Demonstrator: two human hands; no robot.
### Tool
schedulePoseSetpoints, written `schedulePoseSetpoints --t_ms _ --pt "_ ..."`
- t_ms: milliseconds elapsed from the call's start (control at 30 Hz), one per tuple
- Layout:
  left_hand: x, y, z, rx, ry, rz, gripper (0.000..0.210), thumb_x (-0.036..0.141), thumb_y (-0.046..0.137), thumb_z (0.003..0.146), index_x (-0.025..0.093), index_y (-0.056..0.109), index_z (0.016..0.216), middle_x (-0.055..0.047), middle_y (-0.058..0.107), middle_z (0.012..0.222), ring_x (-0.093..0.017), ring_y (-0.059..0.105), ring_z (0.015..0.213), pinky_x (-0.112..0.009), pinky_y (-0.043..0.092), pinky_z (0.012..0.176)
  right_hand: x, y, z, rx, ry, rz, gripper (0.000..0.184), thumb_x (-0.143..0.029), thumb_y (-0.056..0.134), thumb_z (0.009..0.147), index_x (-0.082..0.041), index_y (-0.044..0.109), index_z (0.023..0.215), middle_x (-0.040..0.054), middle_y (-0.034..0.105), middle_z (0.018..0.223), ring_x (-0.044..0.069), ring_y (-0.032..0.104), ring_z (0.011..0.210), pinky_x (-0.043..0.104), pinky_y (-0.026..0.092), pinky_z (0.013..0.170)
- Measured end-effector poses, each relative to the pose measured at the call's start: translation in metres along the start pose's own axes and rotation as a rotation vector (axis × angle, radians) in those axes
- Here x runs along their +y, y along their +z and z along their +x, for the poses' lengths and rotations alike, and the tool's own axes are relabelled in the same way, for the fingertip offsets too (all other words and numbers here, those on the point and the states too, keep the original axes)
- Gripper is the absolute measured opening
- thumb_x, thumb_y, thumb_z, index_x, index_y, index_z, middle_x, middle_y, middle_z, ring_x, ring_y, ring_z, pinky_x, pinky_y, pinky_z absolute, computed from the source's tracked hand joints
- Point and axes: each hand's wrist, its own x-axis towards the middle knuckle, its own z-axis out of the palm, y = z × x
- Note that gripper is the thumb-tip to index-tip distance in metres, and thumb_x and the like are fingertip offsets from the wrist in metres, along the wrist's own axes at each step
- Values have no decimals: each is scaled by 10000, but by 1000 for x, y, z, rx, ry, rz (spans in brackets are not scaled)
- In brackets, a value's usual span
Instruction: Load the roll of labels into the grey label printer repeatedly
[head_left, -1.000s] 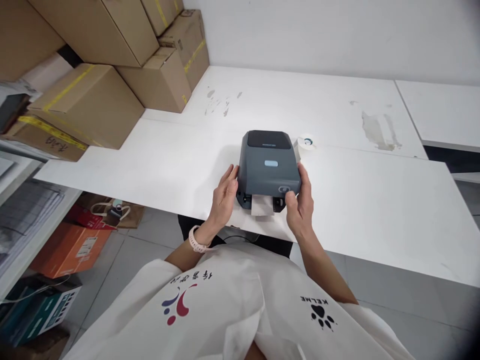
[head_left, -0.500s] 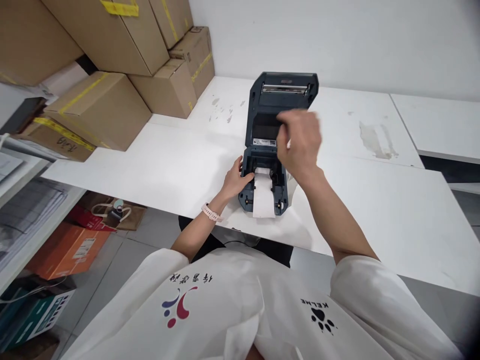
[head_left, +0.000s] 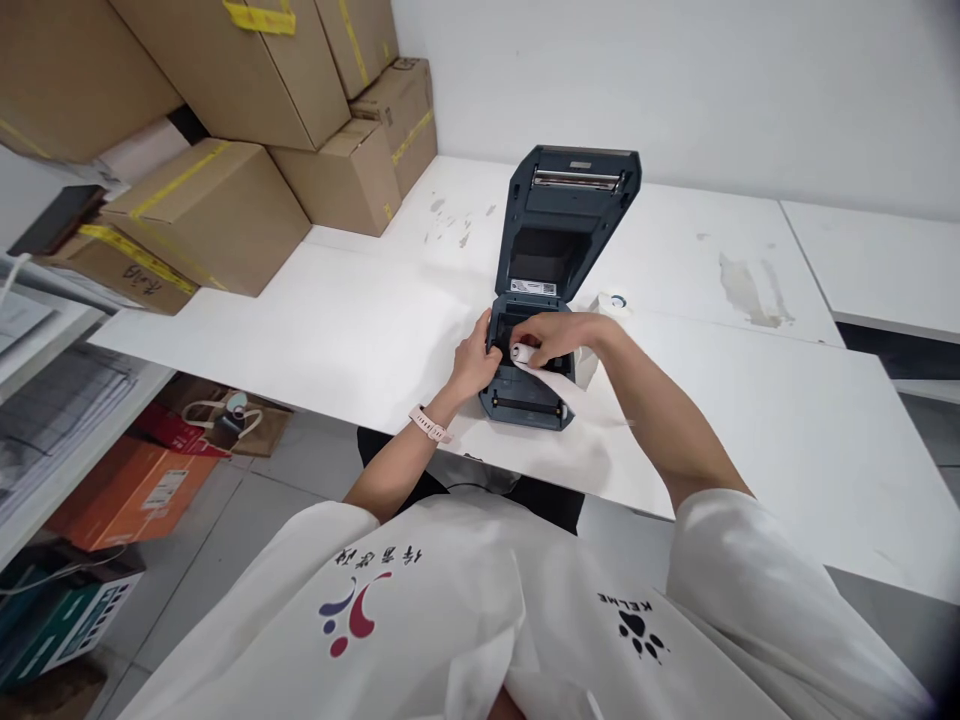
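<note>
A dark blue-grey label printer (head_left: 525, 390) stands on the white table with its lid (head_left: 570, 215) tipped up and back. My left hand (head_left: 474, 362) grips the printer's left side, thumb over the inner edge. Over the printer's open bay, my right hand (head_left: 551, 338) has its fingers closed on a small roll of white label paper (head_left: 520, 353). The loose strip of paper trails down to the right, past the printer's front corner. Some of the bay is hidden by my right hand. Behind my right wrist sits a white object with a blue ring (head_left: 616, 302).
Taped cardboard boxes (head_left: 206, 215) are stacked at the left rear of the table (head_left: 360, 340). A white wall rises behind. At lower left stand a shelf with papers (head_left: 64, 430) and an orange box (head_left: 131, 495). The table's front edge runs close to my body.
My right hand has come down from beside the open lid and taken hold of the paper roll. The strip has swung from the printer's front to the right. My left hand stays on the printer.
</note>
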Motion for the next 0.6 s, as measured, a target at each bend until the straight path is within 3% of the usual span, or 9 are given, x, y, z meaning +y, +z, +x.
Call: schedulePoseSetpoints --t_ms 67,133,200,233,333,433,533,600 --pt "-1 0 -1 -10 -8 -57 832 186 505 848 174 288 1651 -158 615 1526 -349 613 1373 -502 479 1120 14 1 -36 179 -147 266 447 -448 775 787 -211 716 1160 85 750 1167 257 685 1027 344 531 865" --pt "-2 1 -1 -13 -14 -120 830 193 522 858 179 276 1651 -164 515 1620 -345 523 1478 -496 452 1159 35 13 -83 457 -224 493 504 -594 831 714 -235 718 1049 88 747 1094 262 679 1009 395 533 886" --pt "-4 2 -2 -6 -14 -180 832 207 547 865 206 273 1650 -151 481 1648 -339 470 1524 -495 443 1174 59 34 -131 727 -253 640 458 -592 900 648 -258 709 895 101 738 954 272 690 917 431 532 817" --pt "-5 3 -2 1 -15 -200 830 213 560 865 226 281 1646 -140 494 1640 -338 471 1524 -500 443 1175 72 47 -151 801 -194 697 440 -571 919 638 -267 710 878 118 742 947 278 691 905 441 530 792" --pt "-7 5 -2 34 -16 -215 814 209 584 850 259 333 1622 -118 560 1592 -336 524 1482 -523 437 1186 108 87 -179 835 171 775 343 -470 894 709 -292 743 960 144 754 1048 290 667 989 461 520 822" --pt "-6 6 -1 46 -22 -218 823 186 576 835 235 338 1621 -130 571 1580 -324 547 1464 -527 424 1203 137 115 -165 823 448 741 293 -405 864 704 -292 754 950 108 721 1004 253 628 893 438 526 784" --pt "-5 5 -1 35 -22 -218 830 169 557 831 180 326 1628 -166 549 1592 -320 529 1481 -518 421 1208 153 126 -141 840 464 740 330 -404 852 680 -276 731 959 86 695 979 230 619 823 431 549 769" --pt "-4 5 -2 35 -22 -213 818 164 551 827 167 346 1619 -171 542 1596 -321 518 1490 -510 427 1204 158 125 -133 817 427 740 423 -413 876 654 -268 727 1023 111 717 1099 272 659 933 465 566 843"
